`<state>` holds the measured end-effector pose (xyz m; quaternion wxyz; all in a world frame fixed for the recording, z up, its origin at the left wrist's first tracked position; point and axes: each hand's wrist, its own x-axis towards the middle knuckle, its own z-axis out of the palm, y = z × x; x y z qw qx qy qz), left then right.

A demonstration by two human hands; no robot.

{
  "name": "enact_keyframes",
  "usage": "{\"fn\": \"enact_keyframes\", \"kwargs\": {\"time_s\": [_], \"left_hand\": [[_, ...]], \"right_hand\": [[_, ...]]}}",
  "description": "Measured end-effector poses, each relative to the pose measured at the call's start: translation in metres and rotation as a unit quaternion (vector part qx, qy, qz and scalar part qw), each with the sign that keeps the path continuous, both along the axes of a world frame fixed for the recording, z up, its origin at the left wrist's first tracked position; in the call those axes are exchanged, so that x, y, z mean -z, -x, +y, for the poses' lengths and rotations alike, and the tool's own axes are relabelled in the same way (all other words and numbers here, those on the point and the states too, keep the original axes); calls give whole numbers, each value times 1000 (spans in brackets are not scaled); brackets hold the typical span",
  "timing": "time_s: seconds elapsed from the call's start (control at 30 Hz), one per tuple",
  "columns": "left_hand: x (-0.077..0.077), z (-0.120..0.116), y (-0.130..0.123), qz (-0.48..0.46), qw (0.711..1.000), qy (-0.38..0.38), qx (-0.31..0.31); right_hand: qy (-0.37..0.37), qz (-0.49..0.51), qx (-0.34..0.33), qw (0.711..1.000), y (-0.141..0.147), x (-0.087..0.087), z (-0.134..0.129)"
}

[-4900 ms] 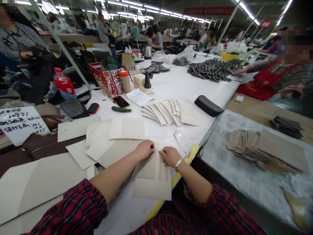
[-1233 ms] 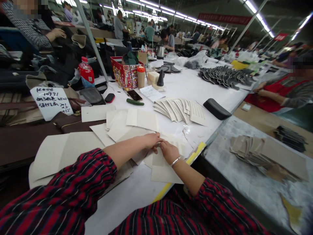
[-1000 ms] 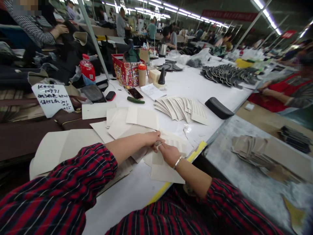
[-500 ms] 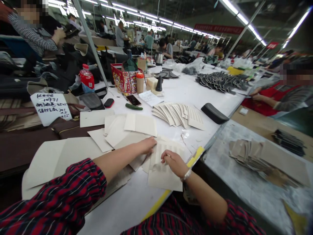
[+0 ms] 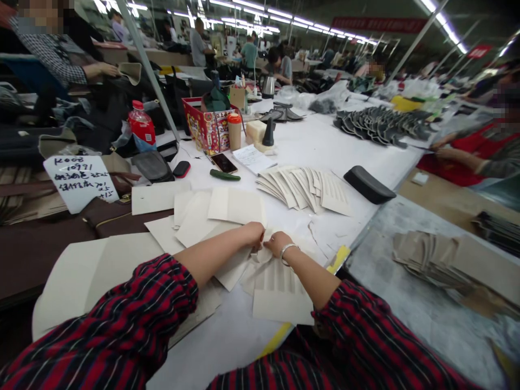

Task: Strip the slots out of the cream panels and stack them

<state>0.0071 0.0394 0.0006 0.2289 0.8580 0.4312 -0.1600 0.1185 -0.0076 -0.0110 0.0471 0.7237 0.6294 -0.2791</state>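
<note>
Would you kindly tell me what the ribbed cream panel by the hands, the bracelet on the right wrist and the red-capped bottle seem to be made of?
Ribbed cream panel: perhaps leather or a synthetic; matte and thin, with parallel ridges.
Bracelet: probably silver-toned metal, judging by its pale shine.
Red-capped bottle: likely plastic, given its glossy, narrow-necked body.

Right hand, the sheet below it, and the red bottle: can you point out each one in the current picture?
Right hand (image 5: 279, 244): head view, back of the hand.
Sheet (image 5: 282, 303): head view, plain lower part.
Red bottle (image 5: 142, 127): head view, middle of its body.
</note>
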Motion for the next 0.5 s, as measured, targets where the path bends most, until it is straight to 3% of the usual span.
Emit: {"fn": "enact_keyframes", "kwargs": {"time_s": [0.23,0.5], "left_hand": [[-6,2,-7,19,999,10,25],[-11,-39,1,-16,995,-100,-20]], "right_hand": [[-1,-20,25,999,6,8,4],[-45,-11,16,999,3,10,-7]]}}
